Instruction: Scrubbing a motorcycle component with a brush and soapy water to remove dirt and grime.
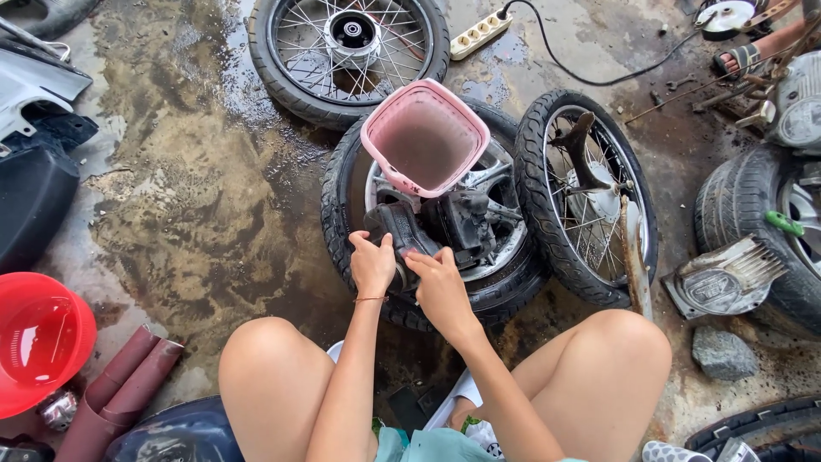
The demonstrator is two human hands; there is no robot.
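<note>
1. At the far left edge a red plastic bowl (38,342) sits on the wet concrete floor (197,214), with rolls of dark red sheet (120,385) just beside it and black and white body panels (34,145) above it along the same edge.
2. Between those things and the wheels lies a broad stained stretch of floor, the widest open room in view.
3. A spoked wheel (346,51) lies flat at the top, cut off by the upper edge, its tyre close to the wheel below it.
4. In the middle a tyred wheel (428,214) lies flat, with a black engine part (445,227) resting on its hub and a pink plastic basket (425,137) standing on top, mouth tilted toward the camera.
5. The left hand (372,265) is closed around a black rubber piece (398,231) at the near side of that engine part, fingers curled over it.
6. The right hand (440,287) lies just beside the left, fingers bent and pressing on the same rubber piece; both hands sit over the wheel's near rim, between the person's bare knees.
7. A second spoked wheel (590,197) leans against the middle wheel's right side, touching it, leaving no gap there.
8. Further right, a finned grey metal cover (723,278) and a grey stone (723,352) lie on the floor near another tyre (757,222) at the right edge.
9. A white power strip (481,32) and its black cable (590,77) run across the top.
</note>
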